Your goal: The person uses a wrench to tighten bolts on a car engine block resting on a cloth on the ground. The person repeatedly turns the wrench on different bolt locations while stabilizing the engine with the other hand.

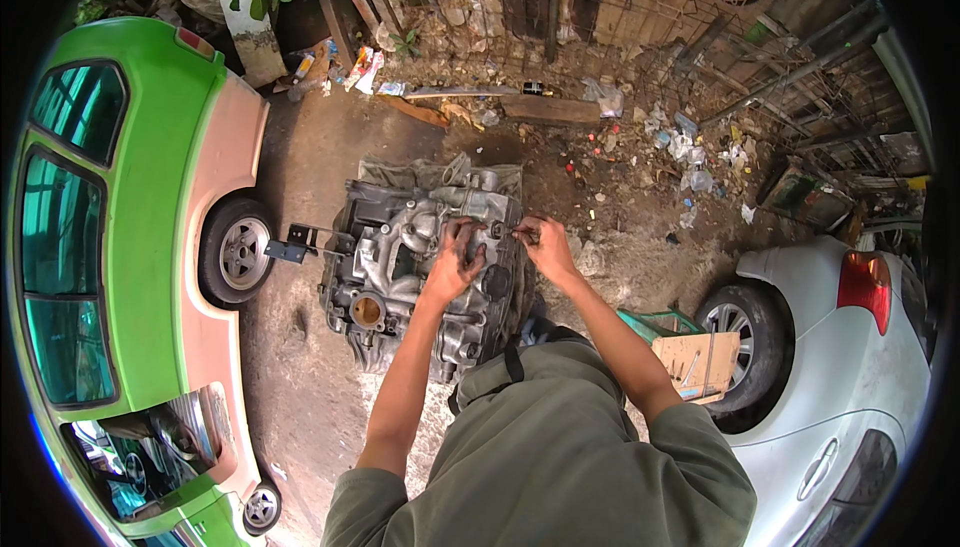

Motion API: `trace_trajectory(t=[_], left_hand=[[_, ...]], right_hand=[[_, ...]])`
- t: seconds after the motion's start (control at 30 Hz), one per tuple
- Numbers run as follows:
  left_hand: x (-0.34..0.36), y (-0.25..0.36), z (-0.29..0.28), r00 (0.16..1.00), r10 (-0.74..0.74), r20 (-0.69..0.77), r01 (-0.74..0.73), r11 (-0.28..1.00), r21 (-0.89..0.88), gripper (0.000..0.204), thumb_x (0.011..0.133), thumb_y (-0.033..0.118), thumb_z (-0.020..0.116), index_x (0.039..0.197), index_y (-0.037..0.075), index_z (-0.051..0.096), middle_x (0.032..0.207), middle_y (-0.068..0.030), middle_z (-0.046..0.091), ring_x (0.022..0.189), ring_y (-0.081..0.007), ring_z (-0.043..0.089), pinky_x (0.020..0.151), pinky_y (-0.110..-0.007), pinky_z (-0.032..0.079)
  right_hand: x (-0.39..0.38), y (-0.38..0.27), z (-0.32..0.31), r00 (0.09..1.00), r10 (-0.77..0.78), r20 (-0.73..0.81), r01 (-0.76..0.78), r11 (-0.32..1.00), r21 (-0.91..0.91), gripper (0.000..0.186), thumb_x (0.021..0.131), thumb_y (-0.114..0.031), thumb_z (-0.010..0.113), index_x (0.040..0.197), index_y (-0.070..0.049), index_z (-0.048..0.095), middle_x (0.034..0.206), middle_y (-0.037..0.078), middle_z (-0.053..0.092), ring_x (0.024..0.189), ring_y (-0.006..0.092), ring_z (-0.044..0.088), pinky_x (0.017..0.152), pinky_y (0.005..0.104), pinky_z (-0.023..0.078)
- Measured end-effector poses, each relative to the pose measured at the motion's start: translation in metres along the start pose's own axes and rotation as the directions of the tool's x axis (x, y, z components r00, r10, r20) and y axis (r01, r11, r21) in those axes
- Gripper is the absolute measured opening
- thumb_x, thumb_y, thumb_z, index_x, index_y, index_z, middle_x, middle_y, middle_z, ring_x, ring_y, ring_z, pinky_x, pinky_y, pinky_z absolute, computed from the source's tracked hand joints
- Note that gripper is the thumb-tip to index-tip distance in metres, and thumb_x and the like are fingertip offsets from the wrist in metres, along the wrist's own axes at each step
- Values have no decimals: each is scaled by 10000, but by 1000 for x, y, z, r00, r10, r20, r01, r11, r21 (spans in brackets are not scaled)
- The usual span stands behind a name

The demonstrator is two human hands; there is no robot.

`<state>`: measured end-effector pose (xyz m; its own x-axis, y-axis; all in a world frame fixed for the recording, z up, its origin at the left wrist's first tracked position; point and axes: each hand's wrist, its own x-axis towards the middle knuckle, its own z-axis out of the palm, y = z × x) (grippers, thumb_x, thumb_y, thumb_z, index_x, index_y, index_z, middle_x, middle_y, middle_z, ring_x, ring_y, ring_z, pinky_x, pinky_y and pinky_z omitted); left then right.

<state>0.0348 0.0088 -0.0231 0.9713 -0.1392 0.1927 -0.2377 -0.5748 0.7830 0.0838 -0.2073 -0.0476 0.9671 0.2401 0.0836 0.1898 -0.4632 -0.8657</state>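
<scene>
A greasy metal engine (400, 277) lies on the ground before me, with a branching cast manifold (378, 265) and a round bore (368, 310) at its near left. My left hand (460, 259) rests on its right part, fingers bent and somewhat apart against the metal. At the right edge, my right hand (543, 244) is closed in a pinch, thumb and fingertips by a small round fitting (498, 231). What sits between those fingertips is too small to make out. A dark round cap (495, 282) lies below the hands.
To the left stands a green and pink car (160, 147); a silver car (840, 347) is at right. A wooden board (700, 365) and green crate (660, 323) sit by its wheel. A flat bracket (290, 247) juts from the engine's left. Litter (690, 152) and planks (550, 110) lie beyond.
</scene>
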Motion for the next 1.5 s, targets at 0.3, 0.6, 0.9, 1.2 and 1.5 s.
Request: trace_trajectory(t=[0.3, 0.6, 0.9, 1.2, 1.5], left_hand=[[-1, 0, 1, 1000, -27, 13, 27, 999, -16, 413, 876, 91, 663, 1284, 79, 605, 1295, -198, 494, 1226, -403, 514, 1037, -452, 438], [0, -3, 2, 1000, -12, 2, 12, 1000, -1, 431, 865, 63, 664, 1291, 98, 608, 1286, -190, 500, 1201, -406, 523, 1012, -456, 453], [0, 0, 1, 1000, -26, 17, 26, 1000, 4, 474, 844, 37, 677, 1308, 101, 603, 1288, -188, 501, 1204, -404, 522, 1010, -453, 455], [0, -2, 3, 1000, -25, -6, 25, 1000, 14, 425, 860, 66, 688, 1277, 87, 607, 1276, -166, 507, 1183, -375, 544, 1006, -436, 463], [15, 4, -4, 985, -149, 81, 161, 974, -160, 329, 913, 153, 722, 1228, 78, 662, 1151, -150, 618, 1124, -322, 586, 978, -410, 474]], right_hand=[[-4, -4, 7, 985, 169, -21, -170, 985, -37, 100, 854, 39, 714, 952, 24, 699, 888, 171, 743, 844, 299, 749, 734, 380, 552], [-23, -7, 24, 935, 354, -5, -353, 934, 62, 151, 851, -48, 784, 897, 31, 664, 824, 155, 718, 815, 260, 721, 727, 414, 533], [-31, -12, 29, 900, 437, 5, -437, 898, 49, 150, 847, -67, 792, 906, 24, 688, 844, 138, 741, 817, 210, 731, 710, 357, 536], [-26, -14, 14, 953, 302, 31, -302, 953, -15, 166, 839, -46, 764, 994, 8, 745, 893, 187, 756, 887, 311, 753, 769, 409, 571], [-27, -32, -22, 970, 233, -70, -232, 973, 18, 153, 853, 3, 758, 1000, 29, 725, 878, 161, 758, 839, 223, 760, 718, 340, 577]])
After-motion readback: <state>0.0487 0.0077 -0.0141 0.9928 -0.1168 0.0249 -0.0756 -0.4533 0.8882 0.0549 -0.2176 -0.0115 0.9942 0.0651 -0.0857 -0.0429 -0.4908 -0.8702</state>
